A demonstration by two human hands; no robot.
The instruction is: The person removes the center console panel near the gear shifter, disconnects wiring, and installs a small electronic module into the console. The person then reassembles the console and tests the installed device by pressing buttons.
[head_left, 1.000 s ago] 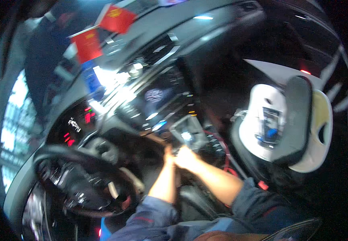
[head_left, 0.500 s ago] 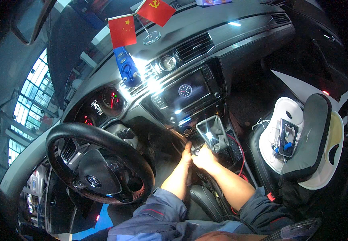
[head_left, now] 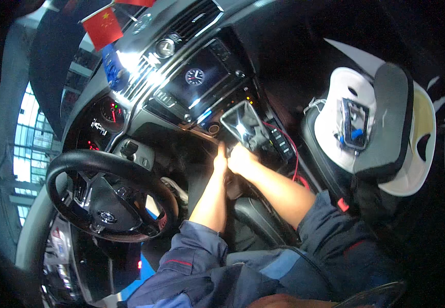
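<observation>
Both my hands are close together at the centre console, just on the near side of a grey gear lever gaiter (head_left: 255, 134) with a silver frame, which stands tilted up from the console. My left hand (head_left: 221, 158) is at the console's left edge, thumb pointing forward and the other fingers mostly hidden. My right hand (head_left: 241, 159) is closed beside it, right under the gaiter. Bright light washes out its fingers. Whatever the two hands grip is hidden behind them. A red wire (head_left: 295, 154) runs along the console to the right of my right hand.
The steering wheel (head_left: 110, 233) stands to the left. Ahead are the lit dashboard screen (head_left: 209, 82), a blue object (head_left: 113, 69) by the bright vents and a small red flag (head_left: 102, 28). A white and grey padded item (head_left: 386, 123) with a black-framed part (head_left: 354, 123) lies on the right seat.
The whole view has shifted, so the dashboard, seat and hands appear farther up and left. My hands stay together at the console beside the gaiter, which remains tilted up.
</observation>
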